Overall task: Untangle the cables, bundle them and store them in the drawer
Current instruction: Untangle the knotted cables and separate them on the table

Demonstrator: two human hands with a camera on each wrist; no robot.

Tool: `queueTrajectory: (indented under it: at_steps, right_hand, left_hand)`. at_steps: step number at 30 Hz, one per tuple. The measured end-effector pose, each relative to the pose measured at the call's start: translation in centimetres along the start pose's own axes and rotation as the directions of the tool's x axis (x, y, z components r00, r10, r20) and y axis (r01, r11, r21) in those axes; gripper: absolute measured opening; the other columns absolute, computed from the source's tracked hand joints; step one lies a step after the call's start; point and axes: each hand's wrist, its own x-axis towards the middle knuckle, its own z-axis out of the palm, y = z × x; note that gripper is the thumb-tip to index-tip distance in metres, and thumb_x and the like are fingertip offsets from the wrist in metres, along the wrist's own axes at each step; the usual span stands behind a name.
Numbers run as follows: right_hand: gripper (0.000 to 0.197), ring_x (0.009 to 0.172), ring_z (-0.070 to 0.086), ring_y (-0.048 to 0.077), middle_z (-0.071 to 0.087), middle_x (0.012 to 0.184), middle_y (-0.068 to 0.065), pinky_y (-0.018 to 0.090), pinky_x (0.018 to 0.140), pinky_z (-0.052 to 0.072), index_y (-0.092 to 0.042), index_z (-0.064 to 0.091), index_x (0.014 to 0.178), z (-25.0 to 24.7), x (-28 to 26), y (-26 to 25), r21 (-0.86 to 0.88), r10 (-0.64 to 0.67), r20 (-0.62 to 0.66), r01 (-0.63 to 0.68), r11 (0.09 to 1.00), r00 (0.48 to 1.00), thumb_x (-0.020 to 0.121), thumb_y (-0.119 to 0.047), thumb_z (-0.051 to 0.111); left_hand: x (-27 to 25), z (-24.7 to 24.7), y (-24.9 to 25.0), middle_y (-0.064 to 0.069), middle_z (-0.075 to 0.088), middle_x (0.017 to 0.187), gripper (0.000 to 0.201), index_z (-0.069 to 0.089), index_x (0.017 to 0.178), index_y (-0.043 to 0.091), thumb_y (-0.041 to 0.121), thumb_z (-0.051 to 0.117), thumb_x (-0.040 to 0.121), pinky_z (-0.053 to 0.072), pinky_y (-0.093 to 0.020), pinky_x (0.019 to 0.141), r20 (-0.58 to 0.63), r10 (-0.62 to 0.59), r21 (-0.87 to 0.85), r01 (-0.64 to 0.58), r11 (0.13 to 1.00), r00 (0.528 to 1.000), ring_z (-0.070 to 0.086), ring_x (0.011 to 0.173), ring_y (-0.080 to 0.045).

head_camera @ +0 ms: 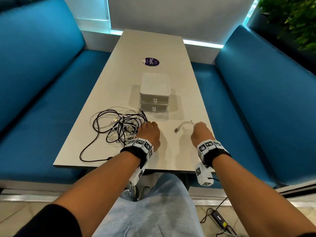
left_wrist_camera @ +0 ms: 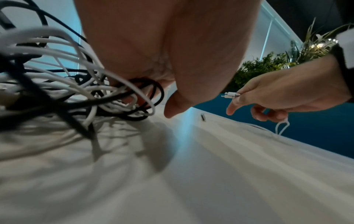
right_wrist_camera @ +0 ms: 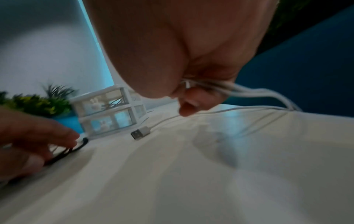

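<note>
A tangle of black and white cables (head_camera: 118,127) lies on the left half of the pale table (head_camera: 171,151). My left hand (head_camera: 147,125) is at the tangle's right edge, its fingers curled down into the black loops (left_wrist_camera: 145,91). My right hand (head_camera: 198,126) pinches a short folded white cable (right_wrist_camera: 249,92). That cable's small white connectors (left_wrist_camera: 231,95) stick out past the fingers, and its USB plug (head_camera: 176,130) rests on the table. A white two-drawer unit (head_camera: 154,96) stands behind both hands, both drawers pushed in.
Blue bench seats (head_camera: 42,100) flank the table on both sides. A purple round sticker (head_camera: 151,62) sits behind the drawer unit. One black cable end (head_camera: 95,159) trails near the table's front edge. A power adapter (head_camera: 218,218) lies on the floor.
</note>
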Motion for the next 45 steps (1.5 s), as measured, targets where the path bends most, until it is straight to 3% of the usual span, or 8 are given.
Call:
queueTrajectory:
  at_steps: [3, 7, 14, 21, 26, 30, 38, 45]
  right_hand:
    - [0.032, 0.099, 0.065, 0.021, 0.063, 0.115, -0.007, 0.038, 0.086, 0.053, -0.052, 0.048, 0.114, 0.5, -0.7, -0.6, 0.059, -0.249, -0.01, 0.249, 0.967, 0.968, 0.098, -0.026, 0.037]
    - [0.031, 0.114, 0.058, 0.029, 0.06, 0.127, 0.005, 0.038, 0.096, 0.046, -0.022, 0.051, 0.131, 1.4, -1.4, -1.8, 0.06, -0.377, 0.113, 0.372, 0.926, 0.919, 0.102, -0.027, 0.04]
    - [0.039, 0.112, 0.06, 0.029, 0.05, 0.141, -0.001, 0.04, 0.091, 0.049, -0.028, 0.039, 0.142, 1.3, -1.4, -1.8, -0.113, -0.375, 0.142, 0.392, 0.913, 0.916, 0.103, -0.031, 0.035]
    - [0.046, 0.129, 0.047, 0.022, 0.028, 0.157, -0.011, 0.042, 0.096, 0.049, -0.024, 0.033, 0.148, 2.7, -1.2, -2.0, -0.241, -0.542, 0.194, 0.575, 0.782, 0.818, 0.103, -0.02, 0.038]
    - [0.039, 0.113, 0.061, 0.03, 0.039, 0.151, 0.005, 0.041, 0.084, 0.052, -0.013, 0.043, 0.138, 2.3, -1.4, -2.4, -0.338, -0.378, 0.138, 0.402, 0.851, 0.915, 0.1, -0.014, 0.033]
    - [0.029, 0.104, 0.062, 0.03, 0.055, 0.125, 0.013, 0.037, 0.079, 0.045, -0.007, 0.056, 0.12, 0.8, -1.4, -1.6, -0.377, -0.043, 0.056, 0.061, 0.924, 0.998, 0.098, -0.013, 0.039]
    - [0.024, 0.097, 0.061, 0.04, 0.061, 0.108, 0.019, 0.037, 0.073, 0.043, -0.01, 0.048, 0.116, 1.0, -1.3, -2.9, -0.051, -0.068, -0.039, 0.066, 0.997, 0.997, 0.097, -0.015, 0.035]
    - [0.033, 0.107, 0.059, 0.041, 0.064, 0.116, 0.023, 0.035, 0.08, 0.045, 0.001, 0.059, 0.113, 1.3, -1.2, -4.5, 0.123, -0.027, 0.082, 0.017, 0.992, 0.996, 0.101, -0.02, 0.036]
  left_hand:
    - [0.4, -0.3, -0.1, -0.016, 0.046, 0.129, 0.043, 0.048, 0.123, 0.004, 0.012, 0.052, 0.081, 0.034, -0.045, 0.099, 0.043, 0.023, 0.008, -0.023, 1.0, 0.999, 0.039, 0.121, -0.036]
    - [0.2, 0.1, -0.6, -0.012, 0.046, 0.128, 0.035, 0.055, 0.116, 0.01, 0.012, 0.052, 0.081, 0.032, -0.046, 0.101, 0.03, 0.085, 0.016, -0.086, 0.996, 0.996, 0.036, 0.121, -0.035]
    - [-0.4, 0.1, -0.9, -0.01, 0.043, 0.132, 0.041, 0.051, 0.121, 0.01, 0.002, 0.051, 0.081, 0.03, -0.047, 0.103, 0.006, 0.115, -0.015, -0.115, 0.993, 0.993, 0.035, 0.123, -0.035]
    - [-0.6, 0.2, -0.7, -0.008, 0.048, 0.121, 0.035, 0.055, 0.114, 0.013, -0.002, 0.049, 0.083, 0.028, -0.048, 0.102, -0.047, 0.152, 0.026, -0.151, 0.988, 0.987, 0.047, 0.116, -0.03]
    - [-0.6, -0.1, -1.4, 0.001, 0.058, 0.108, 0.035, 0.062, 0.101, 0.019, -0.006, 0.045, 0.083, 0.021, -0.044, 0.098, -0.088, 0.221, 0.006, -0.222, 0.975, 0.971, 0.059, 0.101, -0.024]
    - [-1.0, 0.0, -1.3, 0.002, 0.057, 0.127, 0.057, 0.057, 0.123, 0.019, -0.012, 0.044, 0.077, 0.018, -0.04, 0.105, -0.138, 0.273, -0.022, -0.279, 0.96, 0.952, 0.059, 0.105, -0.026]
    - [-0.4, 0.1, 0.1, -0.002, 0.064, 0.108, 0.066, 0.035, 0.144, 0.018, -0.005, 0.047, 0.083, 0.021, -0.043, 0.101, -0.191, 0.264, 0.02, -0.265, 0.964, 0.946, 0.056, 0.107, -0.028]
    - [-0.7, -0.7, 0.0, -0.004, 0.06, 0.106, 0.029, 0.065, 0.11, 0.02, 0.011, 0.05, 0.087, 0.027, -0.046, 0.097, -0.158, 0.215, 0.077, -0.205, 0.976, 0.964, 0.054, 0.107, -0.029]
